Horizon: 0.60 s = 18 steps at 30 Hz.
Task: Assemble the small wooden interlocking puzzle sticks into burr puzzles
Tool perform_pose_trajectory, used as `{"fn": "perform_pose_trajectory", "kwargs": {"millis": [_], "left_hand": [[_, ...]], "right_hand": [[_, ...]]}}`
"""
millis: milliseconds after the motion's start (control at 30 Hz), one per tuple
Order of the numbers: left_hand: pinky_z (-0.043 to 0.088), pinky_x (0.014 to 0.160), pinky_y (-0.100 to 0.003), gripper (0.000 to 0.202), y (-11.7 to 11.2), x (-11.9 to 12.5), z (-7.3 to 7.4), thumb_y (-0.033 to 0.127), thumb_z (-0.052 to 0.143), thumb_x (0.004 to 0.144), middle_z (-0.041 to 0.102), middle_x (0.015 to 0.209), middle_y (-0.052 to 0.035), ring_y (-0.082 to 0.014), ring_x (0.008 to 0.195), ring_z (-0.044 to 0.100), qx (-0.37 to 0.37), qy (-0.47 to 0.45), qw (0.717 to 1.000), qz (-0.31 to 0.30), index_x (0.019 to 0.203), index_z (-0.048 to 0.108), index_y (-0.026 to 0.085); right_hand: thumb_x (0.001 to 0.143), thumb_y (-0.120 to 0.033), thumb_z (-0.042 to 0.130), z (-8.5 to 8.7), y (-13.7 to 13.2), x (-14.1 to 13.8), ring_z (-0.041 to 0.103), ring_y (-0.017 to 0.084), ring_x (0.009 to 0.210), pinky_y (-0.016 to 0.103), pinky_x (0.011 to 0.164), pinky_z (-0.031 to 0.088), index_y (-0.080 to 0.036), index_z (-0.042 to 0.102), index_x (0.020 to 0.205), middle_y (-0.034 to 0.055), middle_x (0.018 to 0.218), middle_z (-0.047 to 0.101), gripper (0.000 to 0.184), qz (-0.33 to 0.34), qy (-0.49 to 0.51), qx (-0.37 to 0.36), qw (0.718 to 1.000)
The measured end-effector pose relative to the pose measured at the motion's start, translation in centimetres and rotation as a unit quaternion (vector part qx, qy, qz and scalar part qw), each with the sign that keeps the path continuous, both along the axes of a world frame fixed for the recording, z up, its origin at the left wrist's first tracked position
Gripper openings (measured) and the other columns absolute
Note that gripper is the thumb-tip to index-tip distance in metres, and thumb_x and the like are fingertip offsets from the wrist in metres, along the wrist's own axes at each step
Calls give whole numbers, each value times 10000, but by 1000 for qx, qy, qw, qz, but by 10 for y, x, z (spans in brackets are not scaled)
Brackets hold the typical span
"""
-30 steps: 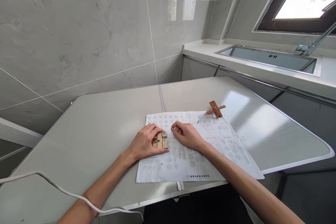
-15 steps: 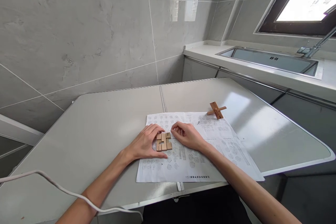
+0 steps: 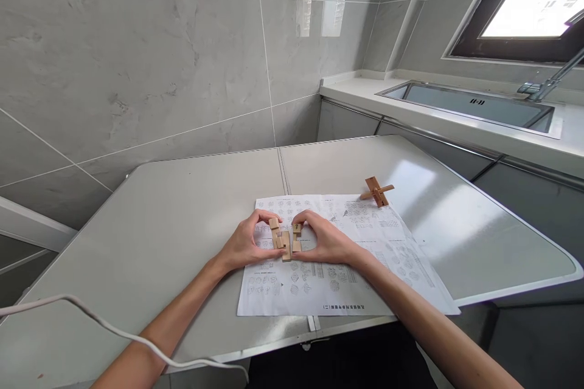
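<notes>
Over a printed diagram sheet [image 3: 365,285], my left hand [image 3: 246,242] grips a notched wooden puzzle piece [image 3: 275,232] by its ends, between thumb and fingers. Next to it, touching or overlapping its lower end, is a plain wooden puzzle piece [image 3: 286,246]. My right hand [image 3: 326,238] pinches another notched wooden puzzle piece [image 3: 297,237], marked with a 3, at its top and bottom. A narrow gap parts this piece from the middle one. Whether the middle piece rests on the paper or against my left thumb, I cannot tell.
A cross-shaped wooden puzzle assembly [image 3: 376,191] stands at the sheet's far right edge. The folding table [image 3: 196,206] meets a tiled wall. A white cable [image 3: 114,331] crosses the lower left. A sink [image 3: 474,103] lies beyond on the right.
The pieces lay side by side in one block; now they are apart. My right hand has closed on the piece marked 3, and my left hand has tilted its piece away from the middle one.
</notes>
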<state>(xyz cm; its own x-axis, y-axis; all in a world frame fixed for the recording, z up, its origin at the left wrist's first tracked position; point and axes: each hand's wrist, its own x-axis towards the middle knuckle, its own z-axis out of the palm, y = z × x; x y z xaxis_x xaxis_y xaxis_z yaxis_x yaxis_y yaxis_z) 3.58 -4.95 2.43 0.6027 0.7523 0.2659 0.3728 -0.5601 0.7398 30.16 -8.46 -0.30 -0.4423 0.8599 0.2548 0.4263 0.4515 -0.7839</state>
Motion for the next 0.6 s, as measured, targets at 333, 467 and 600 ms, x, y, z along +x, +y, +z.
{"fn": "perform_pose_trajectory", "kwargs": {"millis": [333,467,600], "left_hand": [[587,1005,-410,641,-10,14,-17,403,923,783,749,1145,-39,-244,1094,721,23,-30,995,94,1301,571,268],[597,938,-375,639,-11,14,-17,386,909,793,722,1037,-11,-217,985,715,34,-16,995,96,1334,587,271],[599,927,-349,636,-13,15,-15,390,904,796,727,1089,-12,-197,956,707,26,-14,995,90,1334,583,279]], "right_hand": [[789,-430,885,7,3,1,577,188,826,350,780,494,-235,561,1163,12,945,657,532,-52,128,-94,986],[862,-427,821,7,4,1,505,157,728,312,708,449,-250,616,1259,-37,833,551,481,-39,129,-100,986],[902,-470,794,9,3,1,417,139,656,281,625,358,-240,646,1052,-62,715,458,312,-40,136,-133,981]]}}
